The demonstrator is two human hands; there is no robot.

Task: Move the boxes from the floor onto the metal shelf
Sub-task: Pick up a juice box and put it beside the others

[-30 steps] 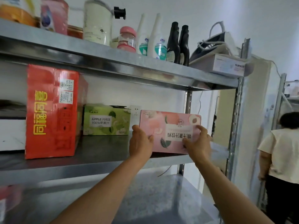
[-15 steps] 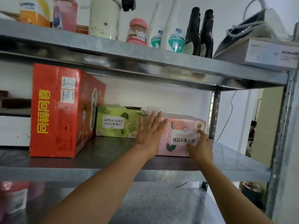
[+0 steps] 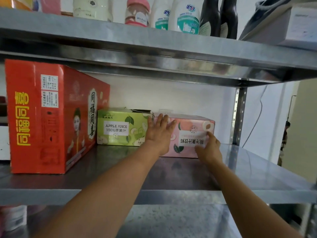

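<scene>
Here we press the pink box (image 3: 192, 133) toward the back edge of the metal shelf (image 3: 171, 194), beside the green box (image 3: 120, 127). Left hand (image 3: 158, 134) lies spread flat on its front and right hand (image 3: 208, 147) pushes with fingertips, gripping nothing; we should push evenly, keeping it square.

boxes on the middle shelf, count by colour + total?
Red box: 1
Green box: 1
Pink box: 1, with the left hand and right hand flat against its front
Total: 3 on the middle shelf
</scene>
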